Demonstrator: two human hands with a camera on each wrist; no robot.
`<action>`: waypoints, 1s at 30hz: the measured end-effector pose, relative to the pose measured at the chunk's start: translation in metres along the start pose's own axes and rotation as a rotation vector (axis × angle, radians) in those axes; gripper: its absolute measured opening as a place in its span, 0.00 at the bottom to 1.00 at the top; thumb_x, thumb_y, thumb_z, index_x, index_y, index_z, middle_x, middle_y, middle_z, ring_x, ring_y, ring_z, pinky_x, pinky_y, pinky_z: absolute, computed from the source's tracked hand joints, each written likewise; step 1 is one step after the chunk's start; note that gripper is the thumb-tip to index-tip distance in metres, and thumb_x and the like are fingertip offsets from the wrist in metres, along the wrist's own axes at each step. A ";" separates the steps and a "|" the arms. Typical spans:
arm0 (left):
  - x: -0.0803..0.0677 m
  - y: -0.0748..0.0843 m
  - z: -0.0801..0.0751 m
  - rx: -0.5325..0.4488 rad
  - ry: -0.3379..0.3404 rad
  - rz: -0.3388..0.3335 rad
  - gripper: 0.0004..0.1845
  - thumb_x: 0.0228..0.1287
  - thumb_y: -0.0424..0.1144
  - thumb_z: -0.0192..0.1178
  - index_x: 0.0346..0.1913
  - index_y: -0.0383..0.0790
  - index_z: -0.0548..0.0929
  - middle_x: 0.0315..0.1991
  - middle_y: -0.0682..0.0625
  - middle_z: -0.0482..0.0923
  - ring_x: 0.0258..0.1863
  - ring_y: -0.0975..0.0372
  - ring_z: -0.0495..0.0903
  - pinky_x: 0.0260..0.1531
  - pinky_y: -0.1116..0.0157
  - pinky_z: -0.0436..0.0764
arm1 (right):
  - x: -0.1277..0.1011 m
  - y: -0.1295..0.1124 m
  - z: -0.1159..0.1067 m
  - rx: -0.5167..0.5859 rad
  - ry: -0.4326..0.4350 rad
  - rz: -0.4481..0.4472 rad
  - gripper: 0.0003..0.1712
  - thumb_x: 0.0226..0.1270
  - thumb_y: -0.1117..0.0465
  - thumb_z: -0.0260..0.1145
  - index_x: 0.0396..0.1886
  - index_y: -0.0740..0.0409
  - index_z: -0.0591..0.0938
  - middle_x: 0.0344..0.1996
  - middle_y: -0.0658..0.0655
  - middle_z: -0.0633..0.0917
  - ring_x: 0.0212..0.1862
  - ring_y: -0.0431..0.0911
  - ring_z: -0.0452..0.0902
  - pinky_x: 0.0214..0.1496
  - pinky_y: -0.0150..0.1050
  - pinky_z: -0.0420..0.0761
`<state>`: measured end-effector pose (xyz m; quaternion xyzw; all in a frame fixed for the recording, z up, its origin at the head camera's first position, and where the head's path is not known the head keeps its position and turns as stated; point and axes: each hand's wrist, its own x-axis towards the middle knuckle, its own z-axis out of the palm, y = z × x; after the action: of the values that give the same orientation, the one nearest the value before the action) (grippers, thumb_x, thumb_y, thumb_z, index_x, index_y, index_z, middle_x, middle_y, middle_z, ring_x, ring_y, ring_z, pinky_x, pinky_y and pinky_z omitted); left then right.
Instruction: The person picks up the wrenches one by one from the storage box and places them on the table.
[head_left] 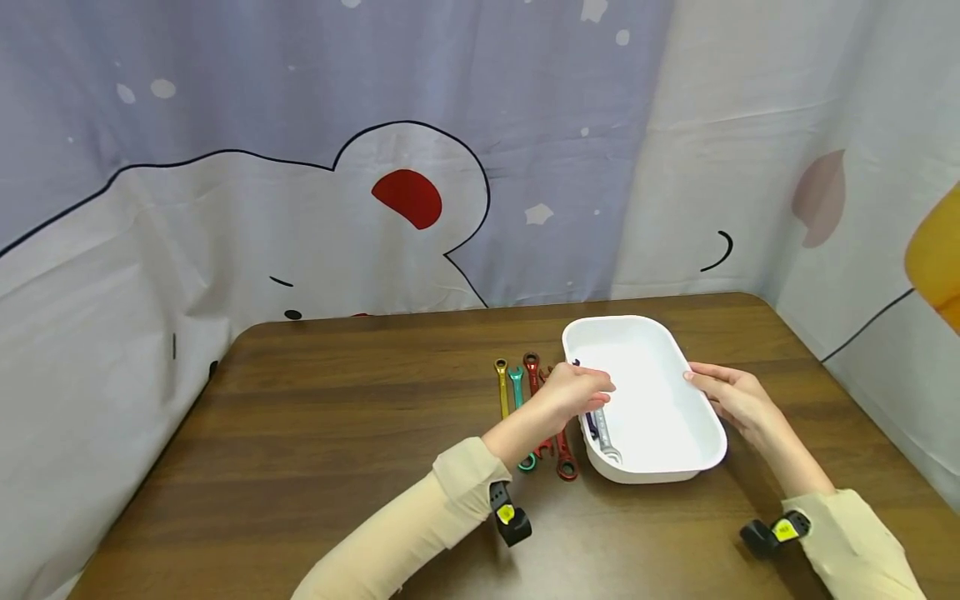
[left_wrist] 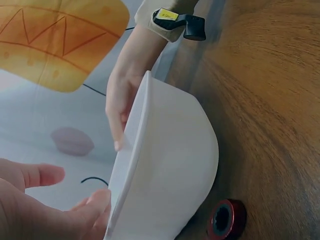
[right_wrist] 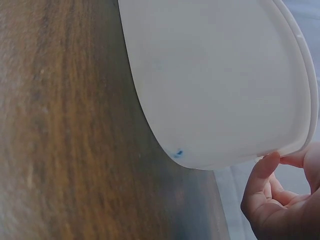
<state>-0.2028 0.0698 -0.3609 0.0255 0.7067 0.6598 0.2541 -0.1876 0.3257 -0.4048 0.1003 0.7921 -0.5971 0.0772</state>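
A white plastic tub (head_left: 663,400) stands on the table. My left hand (head_left: 573,390) is over its left rim, thumb and fingers apart with nothing held between them, as the left wrist view also shows. Below that hand, inside the tub along its left wall, lie a silver wrench (head_left: 604,435) and a dark blue wrench (head_left: 591,427). My right hand (head_left: 738,402) pinches the tub's right rim between thumb and fingers; the right wrist view shows its fingers (right_wrist: 262,175) at the rim.
Left of the tub, side by side on the wooden table (head_left: 337,417), lie a yellow wrench (head_left: 503,392), a teal wrench (head_left: 517,388) and several red wrenches (head_left: 567,465), partly hidden under my left forearm. A patterned curtain (head_left: 300,225) hangs behind the table.
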 end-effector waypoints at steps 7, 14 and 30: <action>0.005 0.001 0.010 0.041 0.021 -0.002 0.16 0.58 0.30 0.59 0.47 0.23 0.81 0.51 0.40 0.80 0.46 0.56 0.83 0.51 0.66 0.83 | 0.000 0.000 0.001 0.006 0.001 -0.005 0.42 0.68 0.49 0.63 0.68 0.75 0.61 0.30 0.32 0.81 0.36 0.30 0.80 0.39 0.28 0.85; 0.012 -0.001 0.018 0.045 0.023 -0.018 0.16 0.56 0.28 0.60 0.47 0.23 0.80 0.45 0.41 0.81 0.44 0.54 0.83 0.48 0.67 0.85 | 0.001 -0.001 0.002 0.002 -0.001 -0.019 0.42 0.68 0.50 0.62 0.68 0.75 0.61 0.31 0.33 0.81 0.36 0.30 0.81 0.39 0.29 0.86; 0.023 -0.003 0.034 0.229 0.139 -0.094 0.31 0.54 0.33 0.65 0.60 0.24 0.68 0.57 0.36 0.73 0.57 0.48 0.74 0.63 0.54 0.74 | 0.002 -0.001 0.001 -0.007 -0.004 -0.006 0.43 0.68 0.48 0.62 0.69 0.74 0.60 0.32 0.32 0.80 0.37 0.29 0.80 0.40 0.28 0.85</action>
<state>-0.2083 0.1091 -0.3708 -0.0247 0.7938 0.5622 0.2305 -0.1899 0.3242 -0.4046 0.0964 0.7943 -0.5949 0.0775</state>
